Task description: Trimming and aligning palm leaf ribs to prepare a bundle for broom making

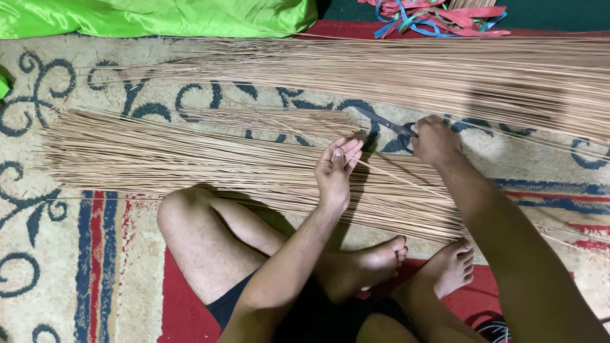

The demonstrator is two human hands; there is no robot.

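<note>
One thin stick (386, 173) runs slantwise across the middle of the frame, pinched at its left end between the fingertips of the left hand (335, 169), whose palm faces up and whose fingers are drawn close together. The right hand (434, 141), just right of centre, is closed around the handles of a pair of scissors (394, 127); the dark blades point left and upward, and whether they are parted cannot be told. The stick passes below that hand, and it is not clear that it touches the blades.

To do this step well, the person would probably keep the stick taut and lifted off the rest (so only one is caught), bring it square between the blades, and keep the left fingertips well back from the cut.

Beneath both hands lies a flat heap of like sticks (183, 164) stretching to the left edge, and a larger, longer heap (457, 75) crosses the upper half. The person sits cross-legged, bare feet (410, 266) at lower centre. Everything rests on a patterned carpet (58, 264), beige with blue scrolls and red bands. Bright green cloth (142, 7) fills the upper left, and a tangle of pink and blue ribbons (435, 17) sits at the top right.
</note>
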